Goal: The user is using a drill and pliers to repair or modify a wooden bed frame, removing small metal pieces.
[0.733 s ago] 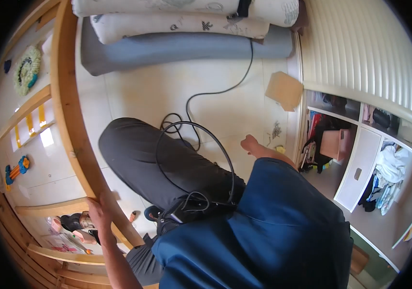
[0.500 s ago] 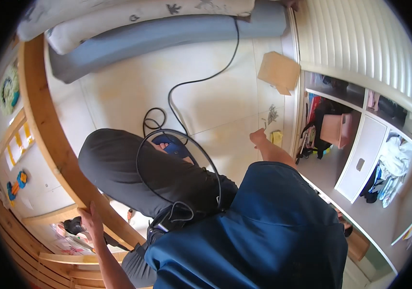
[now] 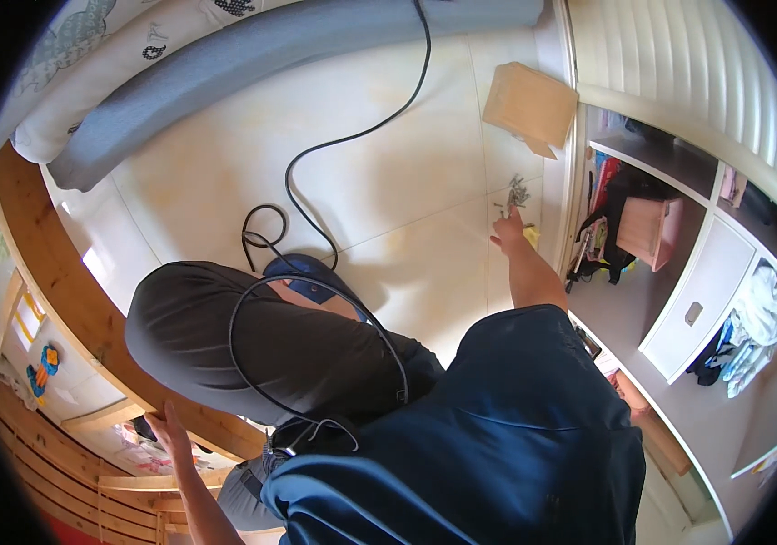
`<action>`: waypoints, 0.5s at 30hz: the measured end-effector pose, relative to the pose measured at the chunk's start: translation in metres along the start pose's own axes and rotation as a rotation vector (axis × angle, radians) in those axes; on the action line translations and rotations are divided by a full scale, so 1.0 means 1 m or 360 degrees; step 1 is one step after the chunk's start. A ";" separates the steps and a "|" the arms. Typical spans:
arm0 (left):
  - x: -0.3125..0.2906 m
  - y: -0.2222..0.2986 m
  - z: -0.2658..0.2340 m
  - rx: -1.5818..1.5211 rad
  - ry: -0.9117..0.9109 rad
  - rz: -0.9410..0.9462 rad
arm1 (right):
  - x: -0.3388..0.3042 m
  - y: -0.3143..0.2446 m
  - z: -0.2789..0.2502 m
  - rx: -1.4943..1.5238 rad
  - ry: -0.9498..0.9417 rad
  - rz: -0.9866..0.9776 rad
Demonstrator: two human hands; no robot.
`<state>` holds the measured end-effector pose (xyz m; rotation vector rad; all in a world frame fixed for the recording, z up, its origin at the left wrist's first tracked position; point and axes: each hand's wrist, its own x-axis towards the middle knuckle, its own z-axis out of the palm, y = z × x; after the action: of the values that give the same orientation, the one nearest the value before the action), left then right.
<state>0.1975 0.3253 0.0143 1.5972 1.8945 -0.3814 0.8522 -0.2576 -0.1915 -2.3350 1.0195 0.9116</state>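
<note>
Clasped on the rail [image 3: 79, 286], the left hand [image 3: 170, 434] sits at lower left, its fingers partly hidden by the wood. Right of centre, the right hand [image 3: 510, 232] reaches down with its fingers partly spread, their tips at the lower edge of a pile of bits [image 3: 518, 189]. Whether it touches or holds any bit, I cannot tell.

Working well here would seem to call for the left hand to bear the lean, so the right arm can stay loose. Fingertips should suit such slim bits better than the palm: come at them from the side, pinch a few across their length, and avoid scattering the heap. The cable [image 3: 302, 154] looping over the leg [image 3: 211, 318] deserves care, as it could snag.

Lying loose on the floor [image 3: 407, 200], below the box [image 3: 529, 107], the bits are grey, thin and short, pointing every way. They look metallic, perhaps screws or nails, but are too small to tell. Something yellow [image 3: 531, 234] lies just beside the hand.
</note>
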 end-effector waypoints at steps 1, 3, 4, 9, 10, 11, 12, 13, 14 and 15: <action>0.000 0.001 0.005 -0.0003 -0.0009 -0.0003 | 0.007 0.002 -0.007 -0.0005 0.0008 0.0001; 0.003 0.005 0.018 -0.0061 -0.0032 -0.0051 | 0.021 0.006 -0.021 0.0122 0.0056 0.0054; 0.003 0.002 0.014 -0.0040 -0.0024 -0.0058 | 0.021 0.010 -0.014 0.0118 0.0040 0.0071; 0.005 -0.018 -0.023 0.0114 0.0027 -0.0035 | 0.020 0.032 0.029 0.0176 -0.0039 0.0063; 0.003 -0.017 -0.015 0.0098 0.0006 -0.0042 | 0.028 0.037 0.022 0.0163 -0.0018 0.0053; 0.005 -0.010 0.006 0.0015 0.0001 -0.0049 | 0.044 0.036 0.000 -0.0112 0.0124 -0.0276; 0.006 -0.005 0.017 -0.0030 0.0015 -0.0058 | 0.056 0.039 -0.010 -0.0388 0.0236 -0.0569; 0.005 -0.005 0.012 -0.0021 0.0031 -0.0059 | 0.057 0.038 0.001 -0.0382 0.0219 -0.0568; 0.006 -0.005 0.010 0.0009 0.0025 -0.0079 | 0.054 0.039 0.015 -0.0467 0.0292 -0.0544; 0.007 -0.005 0.009 0.0030 0.0015 -0.0096 | 0.051 0.037 0.025 -0.0551 0.0374 -0.0525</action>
<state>0.1951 0.3246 0.0018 1.5591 1.9553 -0.4193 0.8402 -0.2905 -0.2495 -2.8435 0.5591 0.7415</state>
